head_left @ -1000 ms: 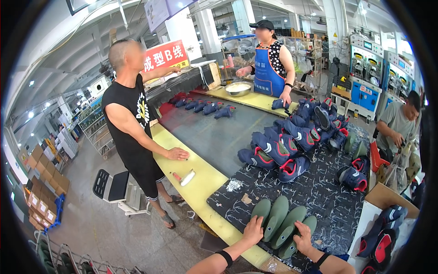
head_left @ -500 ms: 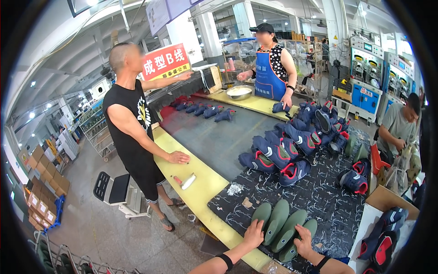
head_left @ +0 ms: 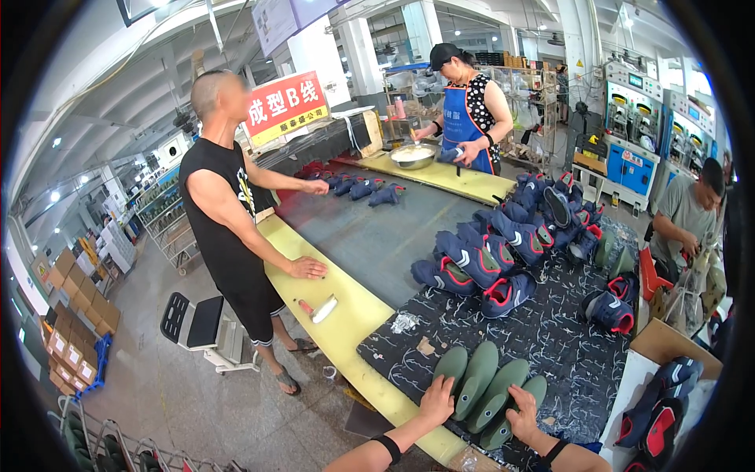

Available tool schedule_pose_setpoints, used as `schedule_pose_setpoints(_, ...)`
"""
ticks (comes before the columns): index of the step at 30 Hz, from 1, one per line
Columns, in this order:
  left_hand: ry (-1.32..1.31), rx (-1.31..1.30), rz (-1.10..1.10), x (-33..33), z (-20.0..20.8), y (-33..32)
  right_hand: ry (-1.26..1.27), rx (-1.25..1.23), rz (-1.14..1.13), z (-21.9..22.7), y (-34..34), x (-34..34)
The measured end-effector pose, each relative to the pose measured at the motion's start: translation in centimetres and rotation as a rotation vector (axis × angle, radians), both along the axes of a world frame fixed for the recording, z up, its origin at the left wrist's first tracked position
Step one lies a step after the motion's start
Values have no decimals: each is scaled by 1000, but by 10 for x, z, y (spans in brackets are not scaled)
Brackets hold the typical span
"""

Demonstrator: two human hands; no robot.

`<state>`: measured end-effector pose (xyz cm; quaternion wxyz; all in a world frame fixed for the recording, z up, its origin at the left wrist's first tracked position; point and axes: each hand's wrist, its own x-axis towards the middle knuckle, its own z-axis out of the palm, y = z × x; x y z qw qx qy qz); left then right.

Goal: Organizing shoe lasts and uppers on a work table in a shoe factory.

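Observation:
Several green shoe lasts (head_left: 477,379) stand side by side at the near edge of the dark table covering, their toes pointing away from me. My left hand (head_left: 437,401) is closed against the leftmost last, fingertips on its side. At the right end of the row, my right hand (head_left: 522,415) curls over the near ends of the lasts, thumb and fingers touching them. Both hands bracket the row, and part of each grip is hidden. Beyond the row lies a pile of navy shoe uppers (head_left: 507,295) with red linings.
Yellow boards (head_left: 362,330) edge the grey work surface; a brush-like tool (head_left: 321,308) lies there. One person (head_left: 228,189) stands at left. Another, aproned (head_left: 464,126), works near a metal bowl (head_left: 413,156). A third (head_left: 684,216) sits right. Navy shoes (head_left: 659,425) fill a box.
My hands and the lasts stay put. The person at left has lowered the outstretched arm. The aproned person has raised a navy upper and moved the other hand to the bowl.

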<state>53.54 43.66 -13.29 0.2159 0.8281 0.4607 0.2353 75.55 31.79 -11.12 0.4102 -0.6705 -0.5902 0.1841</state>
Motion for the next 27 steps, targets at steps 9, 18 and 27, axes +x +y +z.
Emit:
schedule_pose_setpoints(9, -17, -9, -7, -1, 5, 0, -12, 17, 0, -5, 1, 0)
schedule_pose_setpoints(18, 40, 21, -157, 3, 4, 18, -15, 12, -22, -5, 1, 4)
schedule_pose_setpoints(27, -108, -244, -211, -36, 23, 6, 128, 74, 145, -60, 8, 28)
